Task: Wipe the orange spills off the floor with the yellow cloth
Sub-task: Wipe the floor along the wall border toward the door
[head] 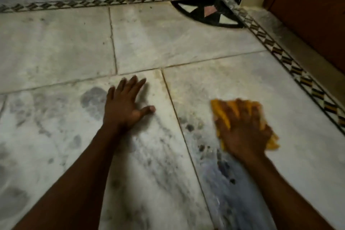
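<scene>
My right hand (pixel 242 132) lies flat on the yellow cloth (pixel 221 112), pressing it against the marble floor (pixel 186 39) at the right; the hand and cloth are motion-blurred. The cloth shows around my fingers and past the hand's right side. My left hand (pixel 125 106) rests flat on the floor at the centre, fingers spread, holding nothing. Faint yellowish traces (pixel 179 97) lie along the tile joint between my hands. No clear orange spill is visible.
Dark smudges and specks (pixel 190 127) mark the tile left of the cloth. A patterned border strip (pixel 291 65) runs along the right and far edges. A brown wooden door (pixel 317 15) stands at the right, a dark inlay (pixel 211 13) in the corner.
</scene>
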A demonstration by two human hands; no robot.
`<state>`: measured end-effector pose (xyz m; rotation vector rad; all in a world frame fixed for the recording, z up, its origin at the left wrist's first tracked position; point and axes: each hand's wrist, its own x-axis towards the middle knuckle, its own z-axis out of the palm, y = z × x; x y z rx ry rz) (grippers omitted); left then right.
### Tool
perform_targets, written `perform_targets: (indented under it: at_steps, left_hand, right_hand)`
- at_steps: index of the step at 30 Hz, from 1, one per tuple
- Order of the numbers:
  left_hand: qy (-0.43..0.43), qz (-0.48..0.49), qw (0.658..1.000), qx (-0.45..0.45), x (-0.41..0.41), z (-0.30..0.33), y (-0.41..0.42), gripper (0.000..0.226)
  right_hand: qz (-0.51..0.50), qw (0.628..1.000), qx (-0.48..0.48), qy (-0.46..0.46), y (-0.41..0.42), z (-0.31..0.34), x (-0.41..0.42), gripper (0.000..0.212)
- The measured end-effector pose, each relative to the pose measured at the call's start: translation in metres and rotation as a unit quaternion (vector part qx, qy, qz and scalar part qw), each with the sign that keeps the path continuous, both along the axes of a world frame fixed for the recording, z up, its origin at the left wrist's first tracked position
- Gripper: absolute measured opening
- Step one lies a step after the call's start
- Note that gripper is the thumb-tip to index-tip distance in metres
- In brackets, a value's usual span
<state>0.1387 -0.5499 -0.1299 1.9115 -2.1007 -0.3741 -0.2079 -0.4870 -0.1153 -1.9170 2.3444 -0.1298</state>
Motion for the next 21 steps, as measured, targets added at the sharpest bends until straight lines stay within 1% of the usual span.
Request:
perform_targets:
  at_steps: [1,2,3,4,5,6,8,9,10,11,12,13,14,16,17,18,19,20,21]
  left_hand:
    - [-0.001,-0.008,1.0,0.005,-0.005,-0.001,0.009,0.107]
    - [0.0,-0.009,1.0,0.012,-0.012,0.0,0.018,0.108]
    - [-0.003,-0.005,1.0,0.017,-0.022,0.001,0.027,0.109]
    - [-0.01,0.004,1.0,0.02,-0.03,0.001,0.038,0.107]
    - [-0.022,0.007,1.0,0.018,-0.04,-0.001,0.049,0.103]
    - [-0.034,0.008,0.999,0.011,-0.054,-0.005,0.063,0.098]
    - [-0.045,0.008,0.999,-0.012,-0.071,-0.009,0.078,0.091]
    - [-0.042,0.011,0.999,-0.019,-0.072,-0.009,0.08,0.09]
    - [-0.04,0.015,0.999,-0.022,-0.07,-0.007,0.079,0.09]
    - [-0.041,0.016,0.999,-0.021,-0.069,-0.007,0.078,0.09]
    - [-0.045,0.012,0.999,-0.022,-0.067,-0.007,0.075,0.09]
    - [-0.049,0.009,0.999,-0.021,-0.068,-0.007,0.075,0.09]
    - [-0.051,0.011,0.998,-0.023,-0.068,-0.007,0.075,0.089]
    - [-0.052,0.009,0.998,-0.027,-0.07,-0.007,0.078,0.088]
    - [-0.048,0.011,0.998,-0.029,-0.069,-0.007,0.078,0.087]
    - [-0.041,0.011,0.999,-0.029,-0.069,-0.004,0.077,0.087]
    - [-0.037,0.009,0.999,-0.026,-0.069,-0.004,0.076,0.088]
    - [-0.035,0.011,0.999,-0.022,-0.069,-0.004,0.077,0.09]
    - [-0.032,0.016,0.999,-0.022,-0.07,-0.001,0.079,0.092]
  right_hand:
    - [-0.1,0.994,0.03,-0.038,-0.023,0.0,-0.001,0.059]
    - [-0.164,0.983,0.034,-0.072,-0.05,0.001,0.003,0.061]
    - [-0.184,0.977,0.033,-0.104,-0.07,0.0,0.014,0.063]
    - [-0.167,0.978,0.029,-0.118,-0.083,0.001,0.029,0.064]
    - [-0.124,0.986,0.028,-0.112,-0.087,0.0,0.042,0.064]
    - [-0.076,0.993,0.034,-0.086,-0.079,-0.002,0.051,0.064]
    - [0.031,0.999,0.012,-0.026,-0.031,-0.007,0.056,0.065]
    - [0.083,0.996,-0.018,-0.018,0.002,-0.008,0.054,0.064]
    - [0.118,0.992,-0.045,-0.021,0.034,-0.009,0.048,0.062]
    - [0.129,0.99,-0.053,-0.019,0.062,-0.01,0.035,0.061]
    - [0.11,0.992,-0.053,-0.012,0.076,-0.01,0.022,0.061]
    - [0.062,0.997,-0.04,-0.01,0.081,-0.011,0.009,0.063]
    - [-0.009,0.999,-0.033,-0.008,0.072,-0.011,0.005,0.065]
    - [-0.158,0.987,-0.019,-0.02,0.039,-0.007,0.016,0.067]
    - [-0.2,0.979,-0.011,-0.048,0.018,-0.006,0.029,0.067]
    - [-0.216,0.972,-0.001,-0.088,0.0,-0.001,0.041,0.067]
    - [-0.207,0.971,0.009,-0.116,-0.014,-0.001,0.051,0.068]
    - [-0.172,0.977,0.007,-0.125,-0.018,-0.003,0.059,0.067]
    - [-0.113,0.988,-0.015,-0.104,-0.01,-0.004,0.064,0.065]
